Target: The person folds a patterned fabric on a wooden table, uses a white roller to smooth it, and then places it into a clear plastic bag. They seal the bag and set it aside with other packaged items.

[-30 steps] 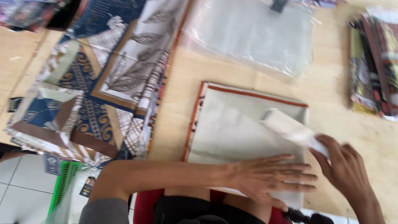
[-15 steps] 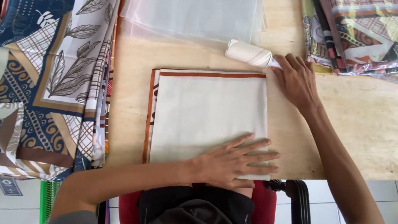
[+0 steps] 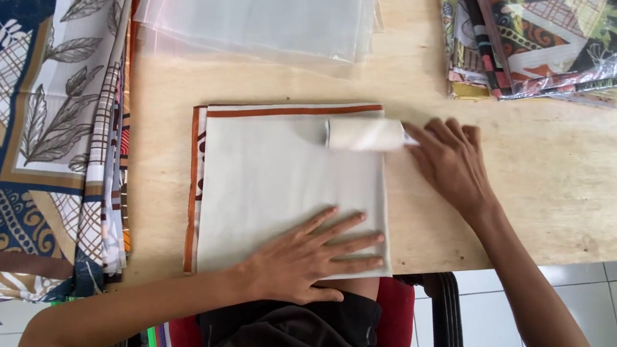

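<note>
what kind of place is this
Probably a small textile packing workspace: a pale wooden table holds a stack of clear plastic bags, piles of patterned printed cloth and bagged patterned fabrics.

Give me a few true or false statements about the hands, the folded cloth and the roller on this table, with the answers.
1. The left hand lies flat on the folded cloth. True.
2. The right hand holds scissors. False: it holds a white roller lying on the cloth's far right corner.
3. Clear plastic bags are stacked beyond the cloth. True.
4. The patterned fabrics lie right of the cloth. False: they lie at its left.
</note>
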